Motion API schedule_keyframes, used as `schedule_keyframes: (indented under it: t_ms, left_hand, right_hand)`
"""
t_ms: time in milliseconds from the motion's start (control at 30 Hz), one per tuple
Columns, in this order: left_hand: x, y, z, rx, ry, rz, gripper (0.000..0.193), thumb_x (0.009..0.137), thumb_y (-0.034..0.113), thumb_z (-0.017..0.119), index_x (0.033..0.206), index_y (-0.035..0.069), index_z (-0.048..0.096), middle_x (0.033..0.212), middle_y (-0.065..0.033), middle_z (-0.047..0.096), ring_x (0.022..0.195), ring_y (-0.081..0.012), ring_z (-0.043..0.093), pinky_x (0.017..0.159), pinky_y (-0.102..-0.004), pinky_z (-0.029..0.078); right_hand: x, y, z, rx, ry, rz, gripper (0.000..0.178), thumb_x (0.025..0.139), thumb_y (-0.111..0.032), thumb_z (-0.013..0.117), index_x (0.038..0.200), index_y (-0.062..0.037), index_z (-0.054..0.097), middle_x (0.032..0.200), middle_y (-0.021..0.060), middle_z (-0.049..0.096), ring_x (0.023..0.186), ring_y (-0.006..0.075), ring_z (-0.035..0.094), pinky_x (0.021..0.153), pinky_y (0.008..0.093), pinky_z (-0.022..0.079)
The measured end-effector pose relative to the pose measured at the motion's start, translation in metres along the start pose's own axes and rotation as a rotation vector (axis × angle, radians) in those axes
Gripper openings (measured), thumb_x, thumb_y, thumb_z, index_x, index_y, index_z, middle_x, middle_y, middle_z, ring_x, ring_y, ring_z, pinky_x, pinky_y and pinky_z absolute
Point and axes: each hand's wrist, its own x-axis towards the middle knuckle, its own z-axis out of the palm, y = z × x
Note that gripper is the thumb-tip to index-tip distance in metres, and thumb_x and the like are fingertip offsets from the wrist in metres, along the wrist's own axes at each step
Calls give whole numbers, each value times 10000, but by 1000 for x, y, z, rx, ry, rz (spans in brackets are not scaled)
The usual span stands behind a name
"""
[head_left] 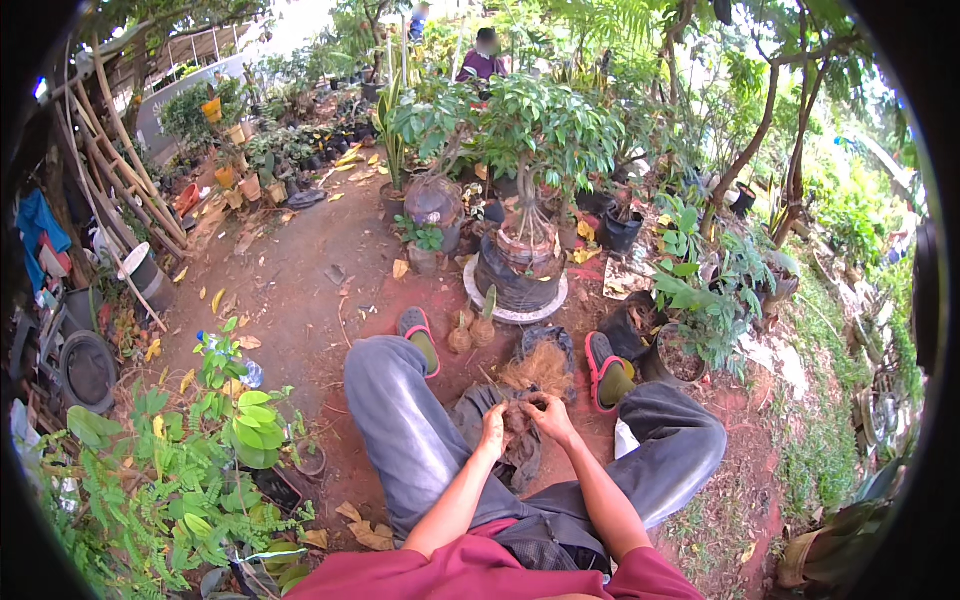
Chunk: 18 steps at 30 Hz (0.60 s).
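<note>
Between my bent knees, my left hand [493, 432] and my right hand [550, 416] are close together, fingers curled round a brown fibrous clump [517, 420]. Just beyond them a heap of light brown coconut fibre [540, 369] lies in front of a black plastic bag [548, 339]. Dark crumpled cloth or plastic [470, 412] is spread on the ground beneath my hands. Ahead and slightly left, two round brown bulb-like plants [472, 332] rest on the soil, one with a green shoot. My fingers partly cover the clump.
A potted tree [520, 262] wrapped in black plastic stands on a round white base [518, 316] ahead. Black pots [675, 357] flank my right foot. Leafy plants [190, 450] crowd the left. A white bucket [148, 275] stands farther left. Another person [483, 64] is far back.
</note>
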Motion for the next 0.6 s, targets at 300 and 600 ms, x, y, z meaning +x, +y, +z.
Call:
schedule_keyframes:
  t_ms: [300, 600]
  left_hand:
    - [1, 10, 9, 105, 49, 114, 148, 922, 174, 533, 1015, 85, 606, 876, -29, 645, 770, -159, 642, 656, -293, 524]
    - [-6, 17, 20, -95, -86, -63, 317, 928, 339, 532, 1146, 116, 586, 1068, -19, 638, 962, -164, 602, 859, -329, 467]
  right_hand:
    - [2, -14, 7, -174, 11, -243, 329, 932, -205, 540, 1183, -1, 602, 1071, 209, 658, 1014, 270, 638, 877, 364, 480]
    - [12, 24, 18, 215, -20, 138, 495, 920, -332, 590, 1250, 33, 537, 1126, 201, 643, 1051, 260, 618, 917, 337, 467]
